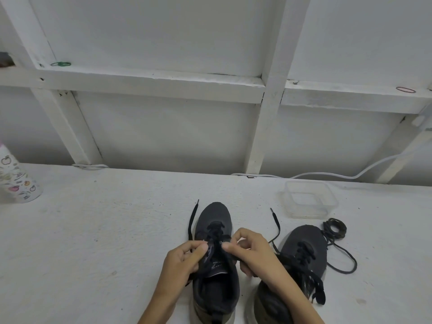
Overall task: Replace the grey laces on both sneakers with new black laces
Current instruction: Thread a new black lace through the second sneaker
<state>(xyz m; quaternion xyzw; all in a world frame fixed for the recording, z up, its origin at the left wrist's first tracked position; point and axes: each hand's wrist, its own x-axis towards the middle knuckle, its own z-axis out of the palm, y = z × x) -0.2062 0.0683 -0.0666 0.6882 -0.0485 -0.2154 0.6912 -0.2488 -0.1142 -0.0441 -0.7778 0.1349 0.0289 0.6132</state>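
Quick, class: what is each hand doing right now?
Left hand: pinches the black lace on the left sneaker.
Right hand: pinches the same black lace.

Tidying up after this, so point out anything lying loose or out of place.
Only the loose lace, beside the right-hand sneaker: half coiled, its tail sprawling in a loop across the table. Nothing looks spilled or damaged.

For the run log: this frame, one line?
phase: lacing sneaker | left hand: pinches lace | right hand: pinches lace | old laces: on table
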